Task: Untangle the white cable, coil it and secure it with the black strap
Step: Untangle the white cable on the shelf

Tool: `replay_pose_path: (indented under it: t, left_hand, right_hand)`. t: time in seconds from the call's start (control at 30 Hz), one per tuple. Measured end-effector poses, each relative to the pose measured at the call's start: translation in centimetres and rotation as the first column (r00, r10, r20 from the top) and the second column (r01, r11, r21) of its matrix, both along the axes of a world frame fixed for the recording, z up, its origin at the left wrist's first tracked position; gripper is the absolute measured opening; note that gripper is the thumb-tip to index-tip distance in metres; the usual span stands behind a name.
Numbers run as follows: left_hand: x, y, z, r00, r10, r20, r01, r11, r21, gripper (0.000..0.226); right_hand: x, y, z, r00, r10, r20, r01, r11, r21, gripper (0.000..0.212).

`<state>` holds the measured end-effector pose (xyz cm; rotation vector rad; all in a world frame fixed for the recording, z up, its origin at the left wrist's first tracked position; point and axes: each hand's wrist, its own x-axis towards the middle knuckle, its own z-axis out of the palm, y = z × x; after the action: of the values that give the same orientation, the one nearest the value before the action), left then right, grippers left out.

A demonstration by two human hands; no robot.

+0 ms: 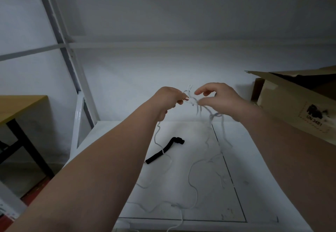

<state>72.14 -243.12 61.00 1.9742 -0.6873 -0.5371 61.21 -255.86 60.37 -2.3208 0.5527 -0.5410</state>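
Both of my hands are raised above the white table, holding a knotted part of the thin white cable between them. My left hand pinches the cable at the knot's left side. The fingers of my right hand pinch the knot from the right, with the index finger stretched out above it. Loose strands hang from the knot and trail in loops over the table down to its near edge. The black strap lies flat on the table below my left hand, with a strand of cable crossing over it.
An open cardboard box stands on the right, close to my right forearm. A wooden desk with black legs is at the left. A white metal frame rises at the back left, with the wall behind.
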Motion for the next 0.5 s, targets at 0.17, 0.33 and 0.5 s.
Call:
replay_pose_path:
  t: [0.17,0.33,0.5]
  left_hand:
    - [-0.5,-0.2,-0.6,0.989,-0.028,-0.146,0.021,0.998,-0.052,0.01]
    - [0.1,-1.1,-1.3,0.985,0.124,-0.119,-0.143,0.976,-0.163,0.007]
    - [1.2,-0.1,-1.9,0.965,0.226,-0.136,-0.241,0.965,-0.103,0.044]
  right_hand:
    - [0.4,1.3,-0.3,1.0,-0.021,0.023,0.02,0.999,0.044,0.017]
    - [1.1,0.9,-1.2,0.982,-0.189,0.019,0.189,0.982,0.025,0.011]
    - [-0.1,-1.0,-1.5,0.855,-0.519,0.013,0.518,0.851,-0.092,0.007]
